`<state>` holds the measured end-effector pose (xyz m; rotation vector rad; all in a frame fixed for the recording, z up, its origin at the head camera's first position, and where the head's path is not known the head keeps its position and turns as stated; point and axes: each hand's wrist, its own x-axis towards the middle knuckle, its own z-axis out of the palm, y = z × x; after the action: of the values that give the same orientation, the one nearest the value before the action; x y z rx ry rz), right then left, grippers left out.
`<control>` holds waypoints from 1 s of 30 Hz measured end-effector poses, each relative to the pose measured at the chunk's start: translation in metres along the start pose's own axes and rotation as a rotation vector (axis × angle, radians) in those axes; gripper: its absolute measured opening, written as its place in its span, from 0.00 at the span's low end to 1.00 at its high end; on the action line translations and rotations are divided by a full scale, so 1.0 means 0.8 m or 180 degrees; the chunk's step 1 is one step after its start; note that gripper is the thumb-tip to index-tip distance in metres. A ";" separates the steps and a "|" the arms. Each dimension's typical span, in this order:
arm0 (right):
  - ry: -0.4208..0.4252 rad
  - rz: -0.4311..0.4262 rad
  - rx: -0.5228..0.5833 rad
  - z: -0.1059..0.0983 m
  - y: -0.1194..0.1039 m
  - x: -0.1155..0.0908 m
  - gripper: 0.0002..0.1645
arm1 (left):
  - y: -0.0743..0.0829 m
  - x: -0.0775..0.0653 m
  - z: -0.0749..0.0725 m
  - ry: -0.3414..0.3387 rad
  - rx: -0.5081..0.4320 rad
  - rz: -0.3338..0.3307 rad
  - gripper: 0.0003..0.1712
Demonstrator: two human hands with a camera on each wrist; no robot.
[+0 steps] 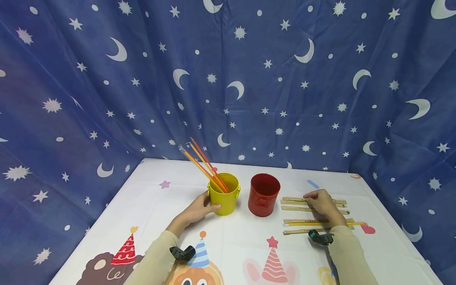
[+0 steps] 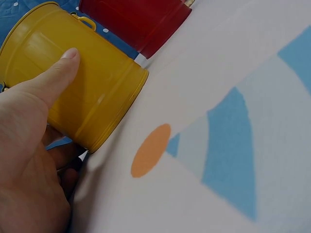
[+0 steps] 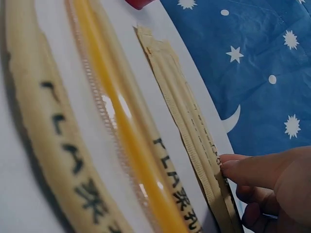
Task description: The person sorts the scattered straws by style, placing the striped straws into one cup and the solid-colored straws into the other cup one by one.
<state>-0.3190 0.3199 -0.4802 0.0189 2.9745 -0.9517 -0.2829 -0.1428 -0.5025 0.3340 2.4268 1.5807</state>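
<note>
Straw (image 1: 295,199), frame right: likely light, stiff, hold mid-length; my right hand (image 1: 322,204) pinches it, left hand (image 1: 196,209) grips yellow bucket (image 1: 225,203)

Head view angled down, wrist views close; head, left wrist share yellow bucket (image 1: 228,202)

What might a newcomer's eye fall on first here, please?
Most likely the yellow bucket near the middle of the head view, with orange and red sticks leaning out to the left and the left hand gripping its side. Beside it stands the red bucket, and farther right the right hand is at slim paper packets lying flat.
</note>
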 end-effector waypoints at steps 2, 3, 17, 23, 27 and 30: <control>-0.0022 -0.0021 -0.0021 -0.002 -0.001 -0.002 0.13 | -0.001 0.001 0.000 0.0006 -0.0020 0.0010 0.56; -0.0027 -0.0029 -0.0035 -0.003 -0.001 -0.002 0.13 | -0.001 0.001 0.001 0.0006 -0.0021 0.0001 0.56; -0.0041 0.0116 0.0044 -0.002 0.004 0.001 0.08 | -0.002 0.001 0.001 0.0000 -0.0002 0.0010 0.56; -0.0112 0.0026 0.0128 -0.006 0.002 0.001 0.10 | 0.001 0.002 -0.001 0.0003 -0.0057 -0.0013 0.57; -0.0113 0.0027 0.0045 -0.007 0.000 -0.001 0.11 | 0.003 0.003 -0.001 -0.0010 -0.0125 -0.0016 0.57; -0.0085 0.0055 0.0011 -0.008 0.000 -0.002 0.11 | 0.003 0.002 -0.001 -0.0030 -0.0082 0.0009 0.57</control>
<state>-0.3172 0.3236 -0.4751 0.0318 2.9436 -0.9475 -0.2848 -0.1418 -0.5001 0.3398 2.3979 1.6063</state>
